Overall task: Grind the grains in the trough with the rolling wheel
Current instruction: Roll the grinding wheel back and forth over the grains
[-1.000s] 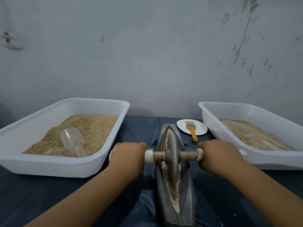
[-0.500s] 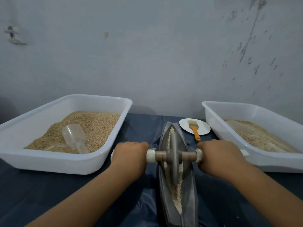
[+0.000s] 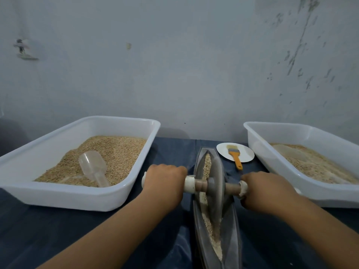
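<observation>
Two white tubs: left tub (image 3: 58,197) outside the left fingers, one scoop (image 3: 93,167) in it. Left hand (image 3: 165,183) and right hand (image 3: 266,191) each wrap an axle (image 3: 200,186) end; one wheel (image 3: 216,183) sits between them in the trough (image 3: 232,235) on grains (image 3: 206,166). One brush (image 3: 235,156) on one plate (image 3: 246,154) beyond the right fingers, right tub (image 3: 314,197) outside them.

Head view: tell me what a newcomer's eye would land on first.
Centre front, both hands, left hand and right hand, grip the axle of a grey rolling wheel standing in a narrow trough of crushed grain. White tubs of grain flank it, the left tub holding a clear scoop.
</observation>
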{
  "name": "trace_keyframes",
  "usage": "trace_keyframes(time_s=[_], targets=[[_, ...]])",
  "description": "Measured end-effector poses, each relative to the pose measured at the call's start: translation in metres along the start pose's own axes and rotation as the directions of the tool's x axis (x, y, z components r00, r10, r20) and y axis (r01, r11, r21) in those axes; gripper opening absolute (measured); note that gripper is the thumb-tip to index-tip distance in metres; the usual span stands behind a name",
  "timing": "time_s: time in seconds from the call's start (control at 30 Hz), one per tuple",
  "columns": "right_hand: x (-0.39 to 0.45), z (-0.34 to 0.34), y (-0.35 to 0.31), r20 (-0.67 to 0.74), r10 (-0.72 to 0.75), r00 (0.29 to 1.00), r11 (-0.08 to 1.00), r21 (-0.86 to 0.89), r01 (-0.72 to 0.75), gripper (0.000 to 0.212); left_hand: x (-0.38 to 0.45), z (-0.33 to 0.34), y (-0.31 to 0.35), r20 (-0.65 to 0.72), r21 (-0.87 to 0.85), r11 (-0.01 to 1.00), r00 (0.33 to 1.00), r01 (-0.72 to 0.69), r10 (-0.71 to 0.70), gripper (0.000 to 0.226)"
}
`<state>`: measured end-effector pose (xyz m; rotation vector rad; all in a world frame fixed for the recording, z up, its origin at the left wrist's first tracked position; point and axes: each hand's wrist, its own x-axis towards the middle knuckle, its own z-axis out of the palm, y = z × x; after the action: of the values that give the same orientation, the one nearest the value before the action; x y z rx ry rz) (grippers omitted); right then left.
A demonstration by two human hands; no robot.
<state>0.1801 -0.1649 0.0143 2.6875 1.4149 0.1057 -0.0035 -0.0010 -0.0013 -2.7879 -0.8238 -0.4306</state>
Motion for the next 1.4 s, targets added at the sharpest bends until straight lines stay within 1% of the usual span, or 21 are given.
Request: trace_keyframes(time_s=[0.07, 0.13, 0.2, 0.23, 0.33, 0.4, 0.47, 0.53, 0.63, 0.7, 0.77, 0.83, 0.87, 0.9, 0.97, 1.07, 1.13, 1.2, 1.27, 1.33, 1.4], targets=[[-0.014, 0.003, 0.000, -0.009, -0.024, 1.000, 0.999, -0.024, 0.023, 0.019, -0.011, 0.003, -0.001, -0.046, -0.002, 0.999, 0.998, -0.036, 0.036, 0.027], [-0.017, 0.006, -0.002, -0.050, -0.022, 0.999, 0.999, -0.045, 0.019, 0.020, -0.014, 0.007, -0.004, -0.053, 0.002, 0.999, 0.998, -0.039, 0.039, 0.026], [-0.006, 0.005, -0.004, -0.081, 0.015, 0.997, 0.999, -0.037, -0.018, 0.019, -0.007, 0.009, -0.005, -0.028, -0.009, 1.000, 1.000, -0.013, 0.013, 0.022], [0.004, 0.004, -0.005, -0.071, 0.036, 0.997, 0.999, -0.022, -0.038, 0.018, 0.001, 0.009, -0.005, -0.017, -0.008, 1.000, 1.000, -0.001, 0.001, 0.019], [0.035, 0.002, -0.004, 0.012, 0.059, 0.998, 0.997, 0.052, -0.059, 0.010, 0.031, 0.006, -0.003, 0.039, 0.009, 1.000, 0.999, 0.013, -0.013, 0.019], [0.046, 0.004, -0.003, -0.031, 0.074, 0.997, 0.993, 0.089, -0.071, 0.008, 0.046, 0.003, -0.003, 0.068, -0.002, 1.000, 0.998, 0.010, -0.009, 0.019], [0.046, 0.007, -0.002, -0.075, 0.087, 0.993, 0.993, 0.092, -0.080, 0.012, 0.050, 0.004, -0.005, 0.079, -0.015, 1.000, 0.997, 0.001, 0.000, 0.020], [0.038, 0.012, 0.001, -0.068, 0.086, 0.994, 0.994, 0.067, -0.082, 0.015, 0.042, 0.008, -0.008, 0.062, -0.011, 1.000, 0.998, -0.017, 0.018, 0.023], [0.032, 0.017, 0.002, -0.079, 0.069, 0.994, 0.997, 0.035, -0.067, 0.017, 0.035, 0.020, -0.008, -0.036, 0.039, 0.999, 0.999, -0.037, 0.038, 0.025], [0.038, 0.013, 0.001, -0.071, 0.076, 0.995, 0.996, 0.040, -0.074, 0.016, 0.040, 0.021, -0.008, -0.025, 0.043, 0.999, 1.000, -0.009, 0.011, 0.025], [0.049, 0.008, -0.003, -0.091, 0.090, 0.992, 0.995, 0.051, -0.085, 0.006, 0.048, 0.018, -0.006, 0.012, 0.019, 0.999, 1.000, 0.026, -0.027, 0.021], [0.061, 0.004, -0.005, -0.143, 0.102, 0.985, 0.993, 0.068, -0.093, 0.011, 0.061, 0.013, -0.003, 0.007, 0.023, 0.999, 0.999, 0.035, -0.035, 0.020], [0.065, 0.004, -0.004, -0.151, 0.106, 0.983, 0.992, 0.077, -0.095, 0.012, 0.065, 0.011, -0.003, 0.007, 0.035, 0.999, 0.999, 0.033, -0.034, 0.023], [0.067, 0.005, -0.002, -0.142, 0.109, 0.984, 0.992, 0.084, -0.097, 0.011, 0.068, 0.010, -0.003, 0.009, 0.042, 0.999, 1.000, 0.029, -0.030, 0.026], [0.065, 0.009, 0.002, -0.097, 0.111, 0.989, 0.991, 0.090, -0.102, 0.008, 0.067, 0.011, -0.005, 0.019, 0.039, 0.999, 1.000, 0.015, -0.016, 0.025], [0.064, 0.015, 0.005, -0.060, 0.078, 0.995, 0.995, 0.063, -0.074, 0.013, 0.060, 0.020, -0.007, 0.021, 0.032, 0.999, 1.000, -0.004, 0.004, 0.021], [0.070, 0.009, 0.004, -0.064, 0.076, 0.995, 0.996, 0.059, -0.072, 0.011, 0.066, 0.017, -0.008, 0.060, 0.004, 1.000, 0.998, 0.019, -0.019, 0.021], [0.079, -0.002, 0.000, -0.109, 0.086, 0.990, 0.995, 0.049, -0.081, 0.011, 0.075, 0.008, -0.007, 0.105, -0.034, 0.998, 0.994, 0.046, -0.042, 0.021], [0.083, -0.007, -0.002, -0.148, 0.094, 0.985, 0.995, 0.037, -0.090, 0.009, 0.078, 0.006, -0.006, 0.118, -0.052, 0.997, 0.991, 0.065, -0.058, 0.020], [0.078, -0.003, -0.001, -0.125, 0.054, 0.991, 0.998, -0.010, -0.056, 0.006, 0.069, 0.014, -0.008, 0.116, -0.050, 0.996, 0.991, 0.076, -0.070, 0.018], [0.072, 0.003, 0.000, -0.076, 0.021, 0.997, 0.999, -0.031, -0.024, 0.012, 0.060, 0.024, -0.008, 0.114, -0.031, 0.997, 0.991, 0.073, -0.069, 0.017]])
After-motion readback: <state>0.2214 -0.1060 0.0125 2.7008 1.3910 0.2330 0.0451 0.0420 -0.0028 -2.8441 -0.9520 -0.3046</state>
